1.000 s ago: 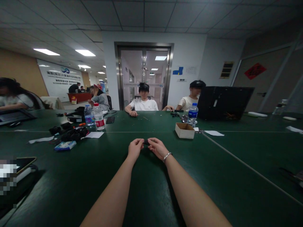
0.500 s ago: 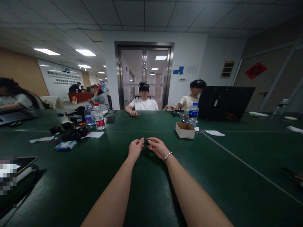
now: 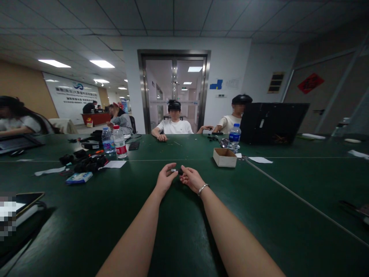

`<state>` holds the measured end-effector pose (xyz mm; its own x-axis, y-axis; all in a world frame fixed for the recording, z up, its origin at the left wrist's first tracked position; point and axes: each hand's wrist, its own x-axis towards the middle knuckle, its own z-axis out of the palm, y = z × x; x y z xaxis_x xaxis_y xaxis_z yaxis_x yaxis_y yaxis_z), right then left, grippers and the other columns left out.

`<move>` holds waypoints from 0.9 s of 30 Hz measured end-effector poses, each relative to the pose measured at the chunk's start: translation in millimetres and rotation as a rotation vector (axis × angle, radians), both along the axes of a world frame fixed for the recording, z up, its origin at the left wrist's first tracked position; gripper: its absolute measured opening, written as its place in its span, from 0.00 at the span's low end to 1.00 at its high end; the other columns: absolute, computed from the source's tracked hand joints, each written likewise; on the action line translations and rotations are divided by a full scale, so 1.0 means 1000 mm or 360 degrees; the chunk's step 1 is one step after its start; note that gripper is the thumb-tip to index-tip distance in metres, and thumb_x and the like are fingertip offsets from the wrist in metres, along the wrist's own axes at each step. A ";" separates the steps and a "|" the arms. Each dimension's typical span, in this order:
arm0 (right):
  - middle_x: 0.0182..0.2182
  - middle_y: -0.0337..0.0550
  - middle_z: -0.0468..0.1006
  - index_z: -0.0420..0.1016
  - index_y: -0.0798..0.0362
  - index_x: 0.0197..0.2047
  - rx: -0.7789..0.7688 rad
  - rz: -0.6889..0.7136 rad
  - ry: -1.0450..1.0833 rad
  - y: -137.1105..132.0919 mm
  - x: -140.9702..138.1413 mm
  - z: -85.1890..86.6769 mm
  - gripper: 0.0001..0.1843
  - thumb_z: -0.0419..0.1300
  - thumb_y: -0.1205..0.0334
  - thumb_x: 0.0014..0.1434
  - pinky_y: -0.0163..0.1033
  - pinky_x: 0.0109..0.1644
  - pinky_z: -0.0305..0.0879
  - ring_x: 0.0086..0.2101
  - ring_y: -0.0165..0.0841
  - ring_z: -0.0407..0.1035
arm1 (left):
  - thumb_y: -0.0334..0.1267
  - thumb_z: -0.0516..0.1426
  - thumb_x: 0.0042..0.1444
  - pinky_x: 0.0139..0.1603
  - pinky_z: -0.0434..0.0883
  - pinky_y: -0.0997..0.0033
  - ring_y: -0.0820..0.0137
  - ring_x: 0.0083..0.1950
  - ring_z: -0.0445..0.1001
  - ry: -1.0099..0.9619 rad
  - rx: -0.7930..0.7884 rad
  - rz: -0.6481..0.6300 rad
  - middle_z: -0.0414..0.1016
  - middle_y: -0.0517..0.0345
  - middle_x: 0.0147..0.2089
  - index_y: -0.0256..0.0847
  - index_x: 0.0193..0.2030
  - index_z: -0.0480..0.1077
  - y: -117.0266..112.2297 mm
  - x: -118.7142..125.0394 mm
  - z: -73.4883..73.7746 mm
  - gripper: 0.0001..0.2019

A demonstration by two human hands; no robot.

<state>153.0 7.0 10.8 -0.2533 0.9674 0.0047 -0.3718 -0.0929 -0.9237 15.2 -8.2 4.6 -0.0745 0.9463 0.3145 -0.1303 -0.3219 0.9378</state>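
Over table [image 3: 181, 238], two hands [image 3: 192, 180], one dark object [image 3: 180, 172]

This is an office: a company wall sign [image 3: 76, 92], red reception desk [image 3: 98, 118], glass double doors [image 3: 174, 89] and tiled ceiling [image 3: 161, 19].

My left hand [image 3: 165, 180] and right hand [image 3: 192, 180] are mid-frame over the table [image 3: 184, 227], an object [image 3: 180, 172] between them; a box [image 3: 224, 160] stands right of centre, a bottle [image 3: 234, 137] behind it.
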 end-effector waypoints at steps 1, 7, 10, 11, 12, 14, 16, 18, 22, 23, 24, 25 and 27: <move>0.17 0.38 0.68 0.63 0.57 0.27 0.0005 0.0008 0.0007 0.000 0.000 0.000 0.17 0.63 0.53 0.52 0.26 0.18 0.60 0.18 0.25 0.66 | 0.39 0.62 0.43 0.41 0.70 0.70 0.67 0.43 0.71 -0.0040 -0.0093 0.0044 0.68 0.46 0.50 0.39 0.46 0.67 0.002 0.000 -0.001 0.21; 0.16 0.38 0.68 0.63 0.57 0.26 -0.0008 -0.0022 -0.0032 0.001 -0.001 -0.001 0.17 0.65 0.54 0.50 0.26 0.18 0.60 0.17 0.26 0.66 | 0.52 0.56 0.48 0.21 0.63 0.78 0.75 0.23 0.67 0.0179 -0.0307 0.0324 0.68 0.56 0.26 0.35 0.32 0.67 0.008 -0.001 -0.008 0.18; 0.17 0.38 0.68 0.63 0.57 0.26 -0.0008 -0.0037 -0.0015 0.000 0.000 -0.001 0.17 0.65 0.54 0.49 0.26 0.18 0.60 0.17 0.25 0.66 | 0.45 0.60 0.45 0.27 0.66 0.78 0.73 0.31 0.70 0.0164 -0.0063 0.0152 0.71 0.53 0.34 0.36 0.35 0.68 0.004 -0.002 -0.006 0.14; 0.17 0.38 0.69 0.63 0.57 0.27 -0.0001 -0.0031 -0.0008 0.000 0.000 -0.001 0.17 0.65 0.53 0.49 0.26 0.18 0.60 0.17 0.26 0.66 | 0.42 0.62 0.44 0.32 0.67 0.77 0.72 0.36 0.71 0.0114 0.0005 0.0073 0.71 0.51 0.41 0.38 0.39 0.68 0.003 -0.003 -0.004 0.16; 0.17 0.38 0.69 0.64 0.57 0.27 0.0007 -0.0020 -0.0006 0.000 0.000 0.000 0.17 0.65 0.53 0.49 0.26 0.18 0.60 0.17 0.26 0.66 | 0.40 0.63 0.42 0.36 0.68 0.76 0.71 0.40 0.70 0.0060 0.0035 0.0010 0.69 0.50 0.46 0.40 0.43 0.68 0.002 -0.003 -0.003 0.19; 0.17 0.39 0.69 0.64 0.57 0.27 0.0020 -0.0001 -0.0010 0.000 0.000 0.000 0.17 0.65 0.53 0.49 0.26 0.18 0.61 0.18 0.26 0.66 | 0.40 0.64 0.42 0.39 0.68 0.74 0.70 0.42 0.70 -0.0036 -0.0061 -0.0023 0.65 0.47 0.52 0.41 0.49 0.64 0.002 -0.003 -0.002 0.25; 0.18 0.40 0.70 0.64 0.57 0.27 0.0012 -0.0005 -0.0020 0.000 0.000 0.000 0.17 0.65 0.54 0.49 0.26 0.18 0.61 0.18 0.26 0.67 | 0.47 0.60 0.46 0.35 0.68 0.73 0.70 0.38 0.71 -0.0023 -0.0273 0.0034 0.67 0.45 0.48 0.38 0.47 0.64 0.004 -0.003 -0.003 0.23; 0.18 0.40 0.70 0.64 0.57 0.26 -0.0003 -0.0015 -0.0028 0.000 0.000 0.001 0.16 0.65 0.55 0.49 0.26 0.18 0.61 0.18 0.26 0.66 | 0.53 0.54 0.51 0.29 0.67 0.73 0.71 0.31 0.70 0.0145 -0.0405 0.0075 0.70 0.47 0.37 0.34 0.40 0.67 0.006 -0.004 -0.005 0.21; 0.18 0.40 0.70 0.65 0.57 0.27 -0.0013 -0.0060 -0.0042 -0.001 -0.001 0.002 0.15 0.65 0.57 0.50 0.25 0.18 0.61 0.17 0.25 0.66 | 0.44 0.59 0.48 0.32 0.67 0.75 0.72 0.34 0.70 0.0328 -0.0152 0.0026 0.69 0.51 0.39 0.39 0.41 0.68 0.008 -0.006 -0.008 0.15; 0.18 0.40 0.70 0.65 0.57 0.27 -0.0013 -0.0065 -0.0045 -0.001 -0.001 0.002 0.14 0.64 0.57 0.51 0.25 0.18 0.61 0.17 0.25 0.66 | 0.40 0.61 0.47 0.34 0.67 0.75 0.71 0.38 0.70 0.0258 -0.0102 0.0017 0.68 0.50 0.44 0.41 0.46 0.66 0.007 -0.007 -0.007 0.18; 0.18 0.40 0.70 0.65 0.57 0.27 -0.0012 -0.0065 -0.0047 0.000 -0.001 0.002 0.14 0.64 0.57 0.51 0.26 0.18 0.61 0.17 0.25 0.66 | 0.39 0.61 0.46 0.36 0.67 0.75 0.71 0.40 0.70 0.0163 -0.0106 0.0019 0.66 0.49 0.48 0.43 0.49 0.64 0.007 -0.007 -0.007 0.22; 0.18 0.41 0.70 0.65 0.57 0.27 -0.0009 -0.0061 -0.0047 0.000 0.000 0.002 0.14 0.63 0.58 0.52 0.26 0.18 0.61 0.17 0.25 0.66 | 0.40 0.60 0.48 0.36 0.68 0.74 0.71 0.40 0.70 0.0069 -0.0164 0.0025 0.65 0.48 0.49 0.43 0.51 0.62 0.007 -0.006 -0.006 0.23; 0.18 0.41 0.70 0.65 0.57 0.27 -0.0004 -0.0050 -0.0039 0.001 0.000 0.001 0.14 0.64 0.58 0.51 0.26 0.19 0.61 0.18 0.25 0.66 | 0.47 0.54 0.53 0.31 0.68 0.74 0.71 0.35 0.71 -0.0012 -0.0347 0.0035 0.67 0.45 0.46 0.38 0.49 0.63 0.007 -0.006 -0.006 0.20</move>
<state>152.8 8.0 12.0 -0.2227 0.9749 -0.0035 -0.3517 -0.0836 -0.9324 9.2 -1.7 -1.2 -0.0975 0.9900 0.1021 -0.1325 -0.1146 0.9845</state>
